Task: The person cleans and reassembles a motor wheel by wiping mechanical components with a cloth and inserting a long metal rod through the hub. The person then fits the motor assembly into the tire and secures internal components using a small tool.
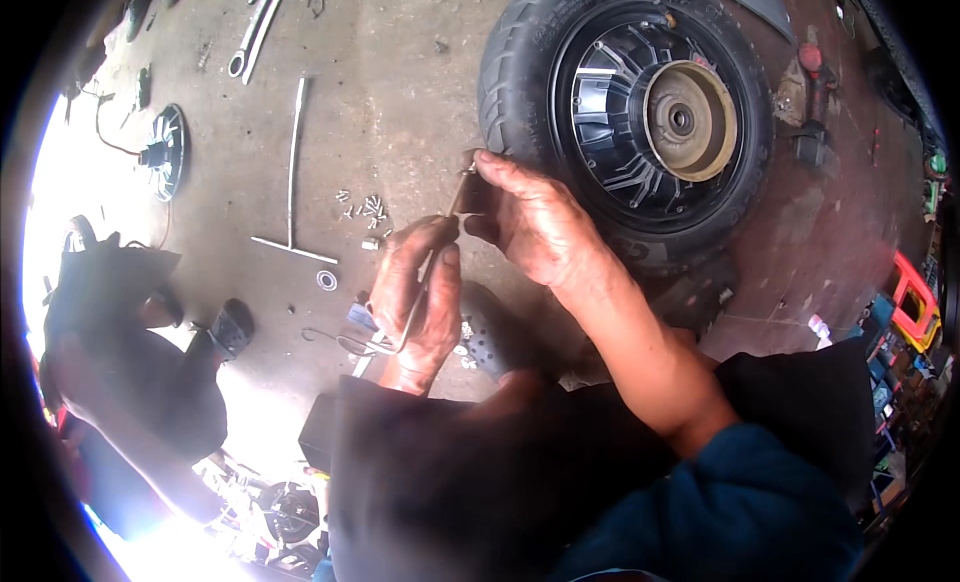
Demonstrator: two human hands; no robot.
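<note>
My left hand (415, 297) is closed around a thin bent metal rod (408, 327); the rod's lower end curves back past the wrist. From its fingertips a thin straight piece (458, 200) runs up toward my right hand (535, 217). Whether that piece belongs to the rod, I cannot tell. My right thumb and fingers curl in around its upper end, where something small and metallic shows, too small to name. Just beyond my right hand lies a black-tyred wheel (510, 92) with a finned hub and a round brownish drum at its centre.
Left of my hands on the floor lie several small bolts (372, 210), a T-handle wrench (294, 172) and a ring-shaped bearing (326, 280). Two long wrenches (255, 37) and a round hub cover (172, 152) are farther off. A person (130, 362) is at the left; a red tool (812, 67) lies right.
</note>
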